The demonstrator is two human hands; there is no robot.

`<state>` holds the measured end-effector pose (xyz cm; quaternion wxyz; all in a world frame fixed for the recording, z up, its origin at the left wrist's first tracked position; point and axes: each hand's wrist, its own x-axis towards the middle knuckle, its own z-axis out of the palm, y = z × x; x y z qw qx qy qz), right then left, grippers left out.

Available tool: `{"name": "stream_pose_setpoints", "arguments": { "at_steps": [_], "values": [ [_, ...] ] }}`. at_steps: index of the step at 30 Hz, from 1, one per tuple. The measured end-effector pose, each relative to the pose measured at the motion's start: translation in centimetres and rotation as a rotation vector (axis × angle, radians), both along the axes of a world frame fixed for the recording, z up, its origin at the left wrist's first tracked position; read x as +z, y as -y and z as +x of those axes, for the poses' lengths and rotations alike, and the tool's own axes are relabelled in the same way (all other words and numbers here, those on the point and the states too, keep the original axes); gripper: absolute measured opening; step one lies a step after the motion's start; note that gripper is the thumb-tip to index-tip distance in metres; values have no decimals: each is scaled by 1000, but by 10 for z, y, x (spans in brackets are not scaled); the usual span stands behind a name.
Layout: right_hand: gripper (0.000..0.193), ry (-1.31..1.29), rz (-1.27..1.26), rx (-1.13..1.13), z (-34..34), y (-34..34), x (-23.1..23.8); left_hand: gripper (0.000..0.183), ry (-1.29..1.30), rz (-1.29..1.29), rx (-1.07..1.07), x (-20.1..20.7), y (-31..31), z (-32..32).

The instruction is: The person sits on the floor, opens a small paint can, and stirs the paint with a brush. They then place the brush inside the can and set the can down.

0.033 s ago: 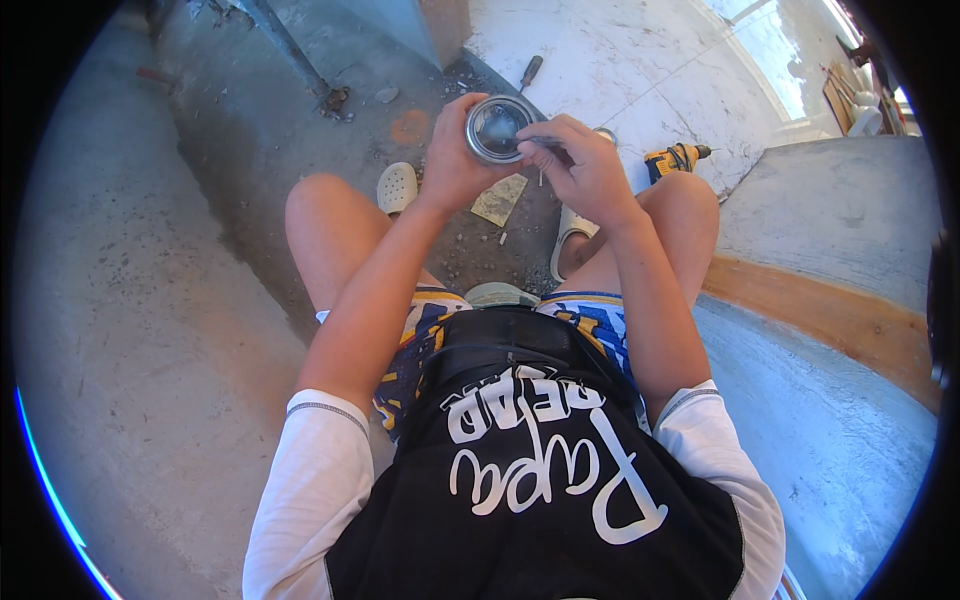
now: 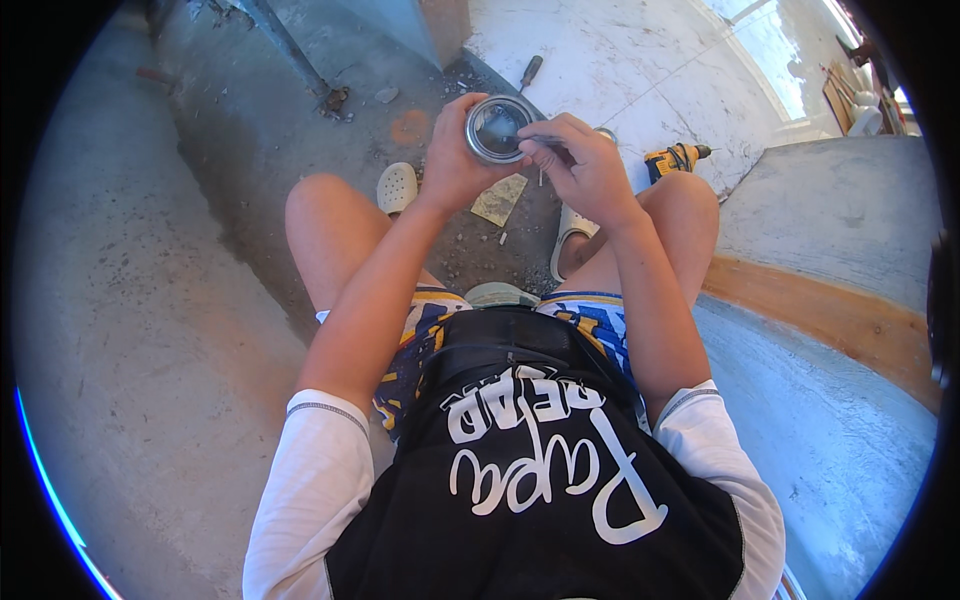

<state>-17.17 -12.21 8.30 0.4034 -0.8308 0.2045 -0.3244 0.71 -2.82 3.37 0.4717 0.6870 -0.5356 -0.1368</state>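
"Can (image 2: 496,159): state its position."

"Raised in front of the person, between the two hands, its round mouth facing up toward the camera. Contents look greyish; their kind cannot be determined."

"Left hand (image 2: 450,155)?"

"On the left side of the can, fingers curled round its wall and gripping it."

"Right hand (image 2: 584,172)?"

"Just right of the can. Thumb and forefinger are pinched on a thin tool (image 2: 546,139) (type not identifiable, most of it being covered by the fingers). Its tip reaches over the can's rim; contact with the contents cannot be confirmed."

"Surroundings?"

"Screwdriver (image 2: 531,72) on the ground beyond the can, slightly right. Yellow drill (image 2: 672,161) well to the right of the can. A pale sheet (image 2: 499,201) on the floor, on the near side of the can. One clog (image 2: 397,187) lower left of the can, the other lower right."
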Motion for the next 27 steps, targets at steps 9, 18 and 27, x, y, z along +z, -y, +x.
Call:
{"name": "stream_pose_setpoints", "arguments": {
  "at_steps": [9,18,27],
  "values": [
    [19,-24,-87,-30,5,3,0,88,51,-37,-4,-1,5,3],
    [17,29,-38,-23,5,3,0,91,156,-129,7,3,5,3],
    [21,74,-219,-53,6,-1,10,88,97,-220,-2,3,6,7]
  ]
}}
